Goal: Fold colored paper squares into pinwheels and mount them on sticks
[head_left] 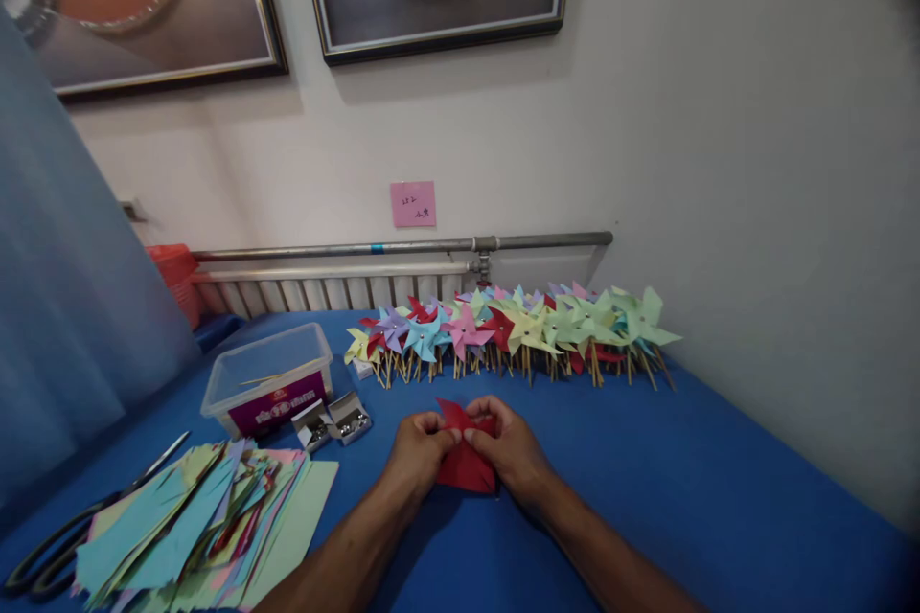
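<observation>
Both hands pinch a red paper pinwheel blade just above the blue tabletop. My left hand grips its left side, with thumb and forefinger closed near the middle. My right hand holds the right side, and its thumb tip is close to the left one. The paper has a pointed corner standing up and a wider part hanging below the thumbs. Whether a pin sits under the thumbs is hidden. Two small open boxes of metal pins lie to the left of my left hand.
Many finished paper pinwheels on sticks stand along the back. A clear plastic tub with a few sticks is at the left. Nearer lie a pile of coloured paper and black-handled scissors. A pipe runs along the wall.
</observation>
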The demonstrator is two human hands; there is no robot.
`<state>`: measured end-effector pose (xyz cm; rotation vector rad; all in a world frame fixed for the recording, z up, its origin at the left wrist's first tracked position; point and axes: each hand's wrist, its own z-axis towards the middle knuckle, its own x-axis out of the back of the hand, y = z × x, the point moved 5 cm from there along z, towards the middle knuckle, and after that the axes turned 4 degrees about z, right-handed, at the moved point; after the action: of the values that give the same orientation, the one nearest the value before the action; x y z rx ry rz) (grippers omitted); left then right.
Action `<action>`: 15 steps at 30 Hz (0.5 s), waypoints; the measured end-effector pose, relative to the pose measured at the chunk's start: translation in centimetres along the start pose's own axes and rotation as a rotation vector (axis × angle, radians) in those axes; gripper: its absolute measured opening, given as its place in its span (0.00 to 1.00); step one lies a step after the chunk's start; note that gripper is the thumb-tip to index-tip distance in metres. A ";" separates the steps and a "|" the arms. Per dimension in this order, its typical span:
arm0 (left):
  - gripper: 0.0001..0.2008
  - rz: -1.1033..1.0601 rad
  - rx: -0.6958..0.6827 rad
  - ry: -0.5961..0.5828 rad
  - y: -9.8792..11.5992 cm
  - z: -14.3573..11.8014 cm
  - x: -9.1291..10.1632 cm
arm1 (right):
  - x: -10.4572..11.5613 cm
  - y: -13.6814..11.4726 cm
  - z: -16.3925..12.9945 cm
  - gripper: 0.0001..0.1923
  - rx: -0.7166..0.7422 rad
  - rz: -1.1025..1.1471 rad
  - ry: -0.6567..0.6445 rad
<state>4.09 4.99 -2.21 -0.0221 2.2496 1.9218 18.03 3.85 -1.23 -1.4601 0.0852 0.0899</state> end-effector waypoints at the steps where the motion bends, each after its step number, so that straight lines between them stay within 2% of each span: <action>1: 0.16 -0.009 -0.001 -0.002 0.0 0.0 0.0 | 0.0 -0.1 0.0 0.12 0.002 -0.012 0.002; 9: 0.17 0.014 -0.012 -0.018 -0.1 0.1 0.0 | 0.0 0.6 0.1 0.15 -0.039 0.020 0.024; 15: 0.17 -0.002 -0.013 0.002 0.1 0.1 0.1 | 0.3 0.3 -0.3 0.23 -0.072 0.263 0.122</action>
<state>3.95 5.12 -2.13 -0.0281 2.2376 1.9359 18.25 3.60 -1.53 -1.5194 0.3770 0.2206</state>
